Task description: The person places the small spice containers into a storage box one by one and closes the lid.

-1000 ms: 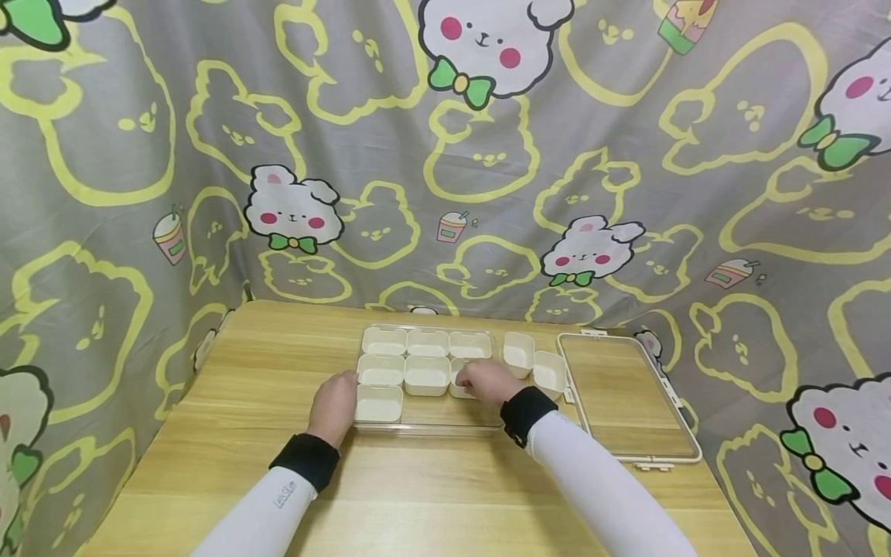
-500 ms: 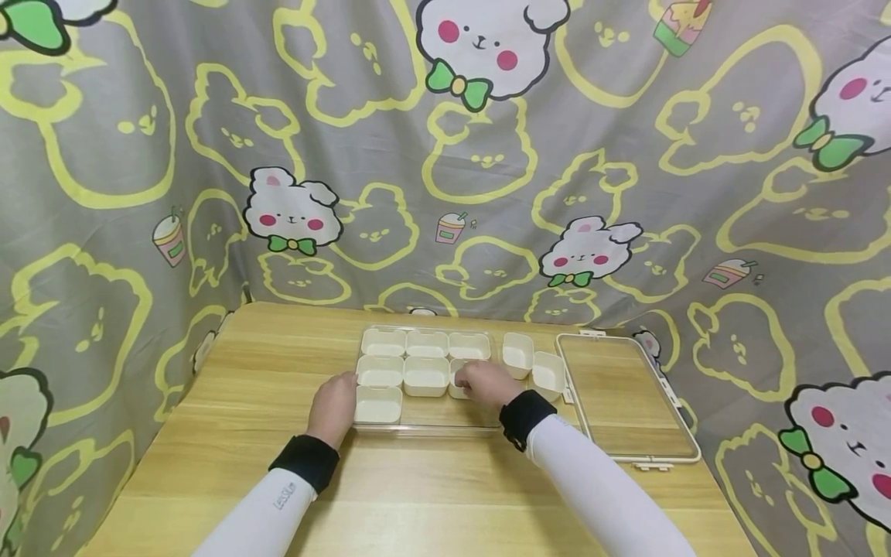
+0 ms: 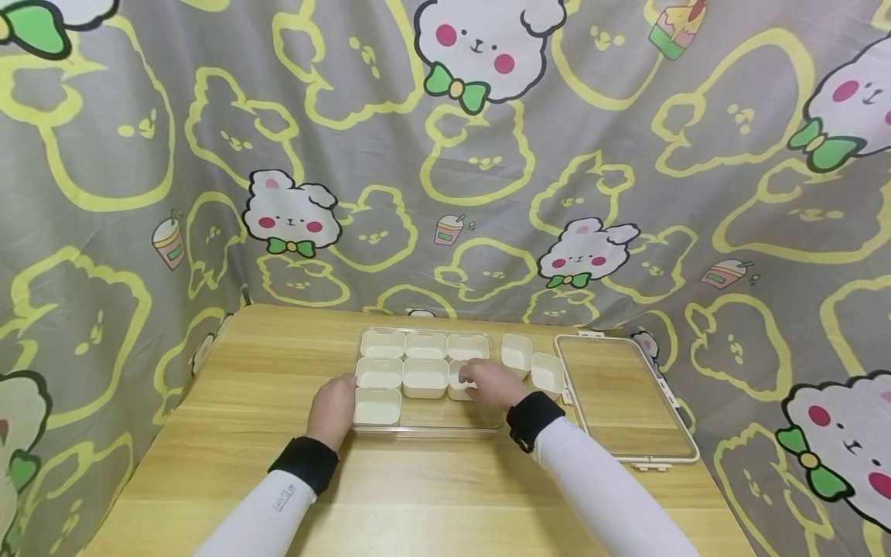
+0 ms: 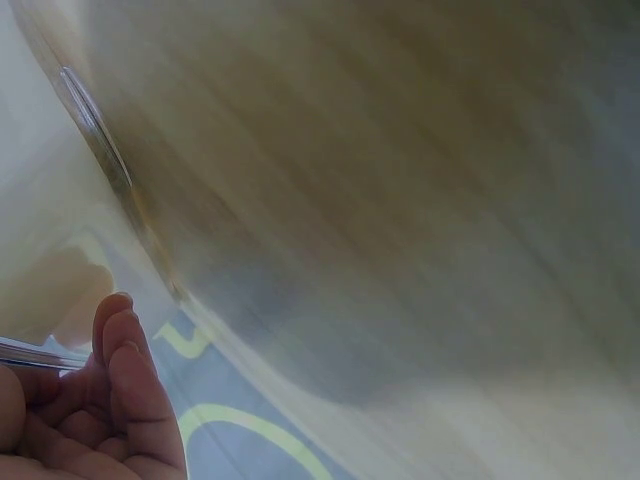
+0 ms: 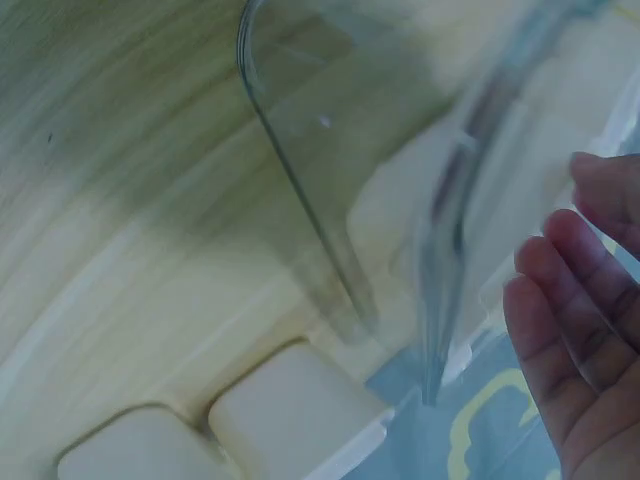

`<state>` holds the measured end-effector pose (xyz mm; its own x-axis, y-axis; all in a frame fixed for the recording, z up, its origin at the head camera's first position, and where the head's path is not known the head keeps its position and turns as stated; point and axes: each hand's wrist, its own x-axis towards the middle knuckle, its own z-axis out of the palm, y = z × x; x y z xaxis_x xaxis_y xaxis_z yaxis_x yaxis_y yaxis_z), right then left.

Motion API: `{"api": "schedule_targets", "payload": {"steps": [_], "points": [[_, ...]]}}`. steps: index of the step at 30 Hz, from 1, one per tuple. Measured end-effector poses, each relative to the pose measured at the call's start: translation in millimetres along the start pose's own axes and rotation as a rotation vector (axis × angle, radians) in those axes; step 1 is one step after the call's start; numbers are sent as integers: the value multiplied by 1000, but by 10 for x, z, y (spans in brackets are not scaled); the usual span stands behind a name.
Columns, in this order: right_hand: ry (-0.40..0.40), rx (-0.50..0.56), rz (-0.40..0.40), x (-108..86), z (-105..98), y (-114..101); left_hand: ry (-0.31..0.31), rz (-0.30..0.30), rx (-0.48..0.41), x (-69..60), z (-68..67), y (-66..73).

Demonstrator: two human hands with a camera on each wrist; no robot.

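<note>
A clear plastic box (image 3: 445,428) stands on the table, holding several small cream cups, such as the front-left cup (image 3: 377,407). My left hand (image 3: 332,410) grips the box's left wall; in the left wrist view, the clear rim (image 4: 40,355) lies between thumb and curled fingers. My right hand (image 3: 496,384) hovers over the right end of the middle row, by a cup (image 3: 456,386) that it partly covers. In the right wrist view, the right fingers (image 5: 590,330) are loosely bent, with nothing between them and the thumb.
Two more cream cups, one nearer the back (image 3: 517,353) and one beside it (image 3: 547,374), stand outside the box on the right. A clear lid (image 3: 626,394) with a white frame and clips lies right of them. A patterned curtain (image 3: 390,155) encloses the table's back and sides.
My right fingers have loosened and parted at the cup in the middle row, and the hand has shifted slightly right. The left hand stays at the box's wall.
</note>
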<state>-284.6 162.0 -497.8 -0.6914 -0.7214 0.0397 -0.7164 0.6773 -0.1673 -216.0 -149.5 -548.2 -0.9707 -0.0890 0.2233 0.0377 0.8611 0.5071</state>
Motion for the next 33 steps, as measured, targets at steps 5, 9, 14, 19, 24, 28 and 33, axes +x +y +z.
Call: {"api": "schedule_targets", "payload": {"steps": [5, 9, 14, 19, 24, 28, 33], "points": [[33, 6, 19, -127, -149, 77, 4, 16, 5, -5, -3, -5], [73, -5, 10, -247, -213, 227, 12, 25, 11, -7, -4, -6], [91, -8, 42, -422, -277, 433, 6, 9, 3, -9, -5, -5], [89, 7, 79, -611, -376, 591, 0, 6, 6, -6, -8, 3], [66, -7, 113, -767, -379, 744, -1, 9, 5, 7, -7, -4], [39, -16, 131, -856, -347, 819, 2, 18, 8, 10, -1, -12], [11, -56, 149, -905, -290, 878, 4, 27, 19, 9, 10, -11]]}}
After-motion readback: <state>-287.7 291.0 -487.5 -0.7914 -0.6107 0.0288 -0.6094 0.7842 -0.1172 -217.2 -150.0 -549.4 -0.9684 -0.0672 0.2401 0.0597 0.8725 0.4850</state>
